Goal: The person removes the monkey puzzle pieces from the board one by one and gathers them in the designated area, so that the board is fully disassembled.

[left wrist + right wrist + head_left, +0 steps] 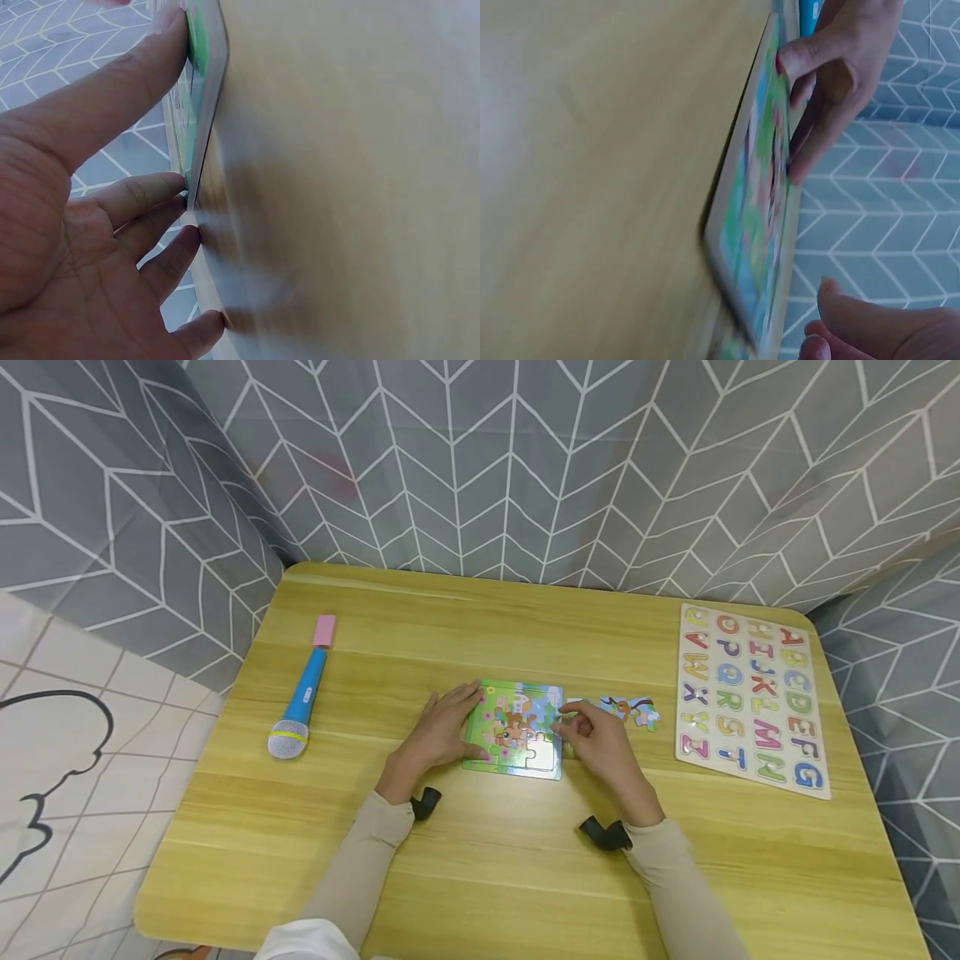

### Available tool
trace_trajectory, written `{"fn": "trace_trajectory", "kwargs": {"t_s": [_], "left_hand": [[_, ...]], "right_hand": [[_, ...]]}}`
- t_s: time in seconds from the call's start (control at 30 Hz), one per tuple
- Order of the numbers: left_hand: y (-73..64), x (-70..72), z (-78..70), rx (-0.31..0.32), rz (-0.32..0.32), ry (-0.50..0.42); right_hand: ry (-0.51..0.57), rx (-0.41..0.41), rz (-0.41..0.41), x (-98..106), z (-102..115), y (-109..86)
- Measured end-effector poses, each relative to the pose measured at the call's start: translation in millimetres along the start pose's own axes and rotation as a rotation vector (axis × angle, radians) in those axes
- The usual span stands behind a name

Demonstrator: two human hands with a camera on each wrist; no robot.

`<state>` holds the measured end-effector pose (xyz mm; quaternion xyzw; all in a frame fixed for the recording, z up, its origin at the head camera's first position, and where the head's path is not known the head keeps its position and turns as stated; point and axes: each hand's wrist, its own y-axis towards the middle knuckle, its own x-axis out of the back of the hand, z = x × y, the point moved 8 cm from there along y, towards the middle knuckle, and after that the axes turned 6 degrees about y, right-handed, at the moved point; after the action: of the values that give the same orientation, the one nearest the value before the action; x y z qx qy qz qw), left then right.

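A square picture puzzle (517, 689) with a green border lies on the table, its lower right part pale with visible piece outlines. My left hand (442, 732) rests at its left side, thumb and fingers spread along the edge. In the left wrist view the thumb (124, 94) lies over the board's edge. At the right edge of the puzzle is my right hand (600, 743), fingers loosely bent and a gap between thumb and index finger. The right wrist view shows its thumb (870, 319) apart from the board. Loose puzzle pieces (641, 712) lie just beyond this hand, partly hidden by it.
An alphabet board (750, 693) with coloured letters lies at the right of the wooden table (480, 868). On the left are a blue toy microphone (302, 702) and a pink block (324, 631). Grey patterned curtain (480, 468) hangs behind the table.
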<state>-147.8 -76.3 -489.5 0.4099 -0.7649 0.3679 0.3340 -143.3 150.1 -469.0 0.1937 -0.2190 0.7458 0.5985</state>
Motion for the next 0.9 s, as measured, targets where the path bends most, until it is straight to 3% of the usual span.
{"fn": "trace_trajectory", "kwargs": {"t_s": [0.33,0.5,0.9], "left_hand": [[-0.7,-0.3,0.7,-0.009,-0.003,-0.017],[-0.5,-0.4,1.4,-0.002,-0.003,-0.023],[-1.6,0.7,-1.2,-0.005,0.004,-0.024]], "right_hand": [[-0.038,0.061,0.119,-35.9,23.7,15.2],[-0.036,0.044,0.167,-49.7,25.2,19.1],[-0.11,0.017,0.179,-56.0,23.9,22.2]]}}
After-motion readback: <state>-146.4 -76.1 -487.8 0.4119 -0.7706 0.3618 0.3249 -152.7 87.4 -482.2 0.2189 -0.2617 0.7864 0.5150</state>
